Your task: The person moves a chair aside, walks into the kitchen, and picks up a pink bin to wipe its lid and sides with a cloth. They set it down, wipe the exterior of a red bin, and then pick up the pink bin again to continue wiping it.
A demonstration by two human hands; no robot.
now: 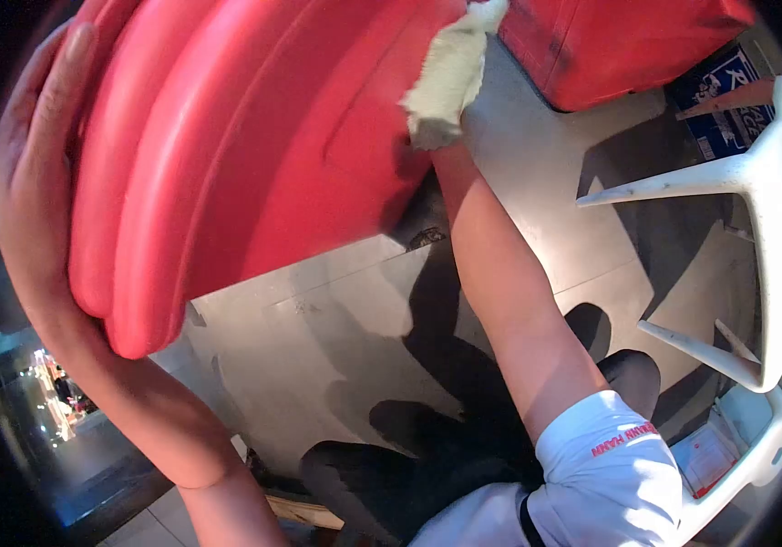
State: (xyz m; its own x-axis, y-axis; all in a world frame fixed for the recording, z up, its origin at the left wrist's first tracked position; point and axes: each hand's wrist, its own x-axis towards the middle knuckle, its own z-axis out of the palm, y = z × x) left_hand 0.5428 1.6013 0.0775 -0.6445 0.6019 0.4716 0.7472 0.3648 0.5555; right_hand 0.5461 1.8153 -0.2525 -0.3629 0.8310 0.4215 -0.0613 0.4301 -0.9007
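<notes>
A large red plastic piece of furniture (291,173), with thick rounded ridges along its left side, fills the upper left. My left hand (40,118) is around its outer left edge, with the fingers pointing up along the plastic and partly out of sight behind it. On the right, a pale, crumpled cloth (450,73) lies against the flat red panel. My right hand (437,135) is at the lower end of this cloth, which covers most of its fingers.
Another red plastic piece (619,46) stands at the top right, near a blue printed box (724,100). A white plastic chair (774,228) lies on its side, legs pointing left. Below it is a white chair part (765,456) with papers beside it. Grey floor tiles (318,319) carry shadows.
</notes>
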